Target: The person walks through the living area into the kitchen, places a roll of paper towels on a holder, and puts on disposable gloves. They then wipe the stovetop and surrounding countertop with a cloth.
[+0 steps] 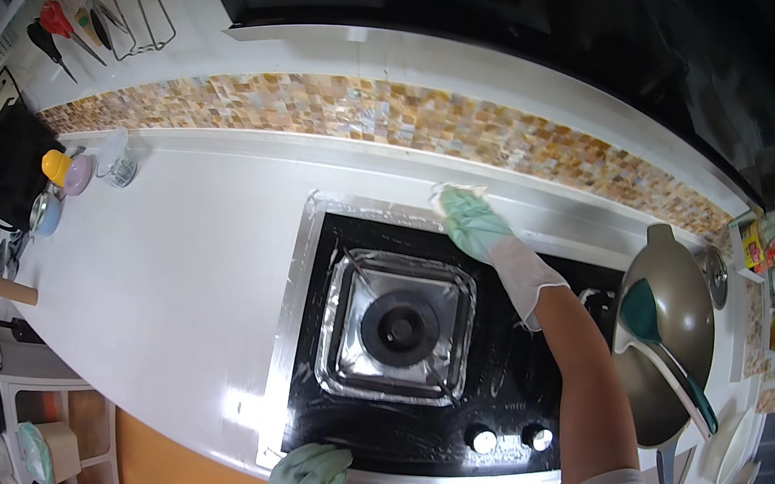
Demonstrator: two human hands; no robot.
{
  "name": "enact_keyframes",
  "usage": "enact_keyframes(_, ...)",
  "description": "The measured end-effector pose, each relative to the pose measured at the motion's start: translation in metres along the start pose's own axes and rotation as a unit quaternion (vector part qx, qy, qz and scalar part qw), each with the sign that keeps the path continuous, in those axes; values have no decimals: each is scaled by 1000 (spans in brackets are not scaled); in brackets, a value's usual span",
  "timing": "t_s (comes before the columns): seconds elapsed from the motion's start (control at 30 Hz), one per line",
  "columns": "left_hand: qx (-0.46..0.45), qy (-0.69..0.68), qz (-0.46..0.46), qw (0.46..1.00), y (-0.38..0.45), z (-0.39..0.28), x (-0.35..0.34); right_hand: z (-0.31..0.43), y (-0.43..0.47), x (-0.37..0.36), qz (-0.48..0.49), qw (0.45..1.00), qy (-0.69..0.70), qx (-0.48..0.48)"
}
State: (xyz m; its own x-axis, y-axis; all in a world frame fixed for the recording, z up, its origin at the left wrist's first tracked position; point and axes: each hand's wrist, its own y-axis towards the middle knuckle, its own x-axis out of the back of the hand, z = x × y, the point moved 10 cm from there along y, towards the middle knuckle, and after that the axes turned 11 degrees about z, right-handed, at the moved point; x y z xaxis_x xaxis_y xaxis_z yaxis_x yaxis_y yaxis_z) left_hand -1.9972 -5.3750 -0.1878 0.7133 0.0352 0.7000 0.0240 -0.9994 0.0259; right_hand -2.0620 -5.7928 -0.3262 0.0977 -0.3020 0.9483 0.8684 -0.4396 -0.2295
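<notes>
My right hand (469,223), in a pale green rubber glove with a white cuff, presses a white cloth (438,197) on the white countertop (190,257) behind the hob. Below my right forearm lies the black glass gas hob (367,430), its surface streaked and wet-looking. A foil-lined square surround (337,325) encloses the round burner (401,328). My left hand (311,475), gloved alike, is at the hob's front left edge with its fingers curled; whether anything is inside them is hidden.
At right stands a large wok (672,299) with a green-headed turner (642,310) and another long-handled utensil lying across it. Two control knobs (482,440) sit at the hob's front. A glass jar (118,170), a yellow-topped item (55,167) and a cardboard tube (13,290) stand or lie at left.
</notes>
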Motion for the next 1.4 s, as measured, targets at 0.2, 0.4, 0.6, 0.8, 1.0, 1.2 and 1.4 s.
enact_keyframes(0.2, 72, -27, 1, 997, -19, 44, 46, 103, 128, 5, -10, 993, 32, 111)
enact_keyframes(0.4, 108, -41, 12, 993, -19, 82, 80, 180, 212, 30, -153, 970, 126, 142)
enact_keyframes(0.6, 67, -27, -54, 996, -20, 99, 119, 173, 203, 49, -49, 917, 390, 59)
enact_keyframes(0.8, 42, -56, -50, 996, -19, 111, 127, 89, 63, 52, -143, 645, 656, -366)
enact_keyframes(1.0, 34, -250, -52, 966, -11, 131, 104, 38, -92, 118, -643, 416, 598, -236)
enact_keyframes(1.2, 72, -180, -10, 981, -28, 155, 73, 33, -50, 209, -788, 589, 153, -89)
enact_keyframes(1.4, 136, -176, -46, 974, -26, 170, 90, 68, 119, 192, -457, 708, 496, 209)
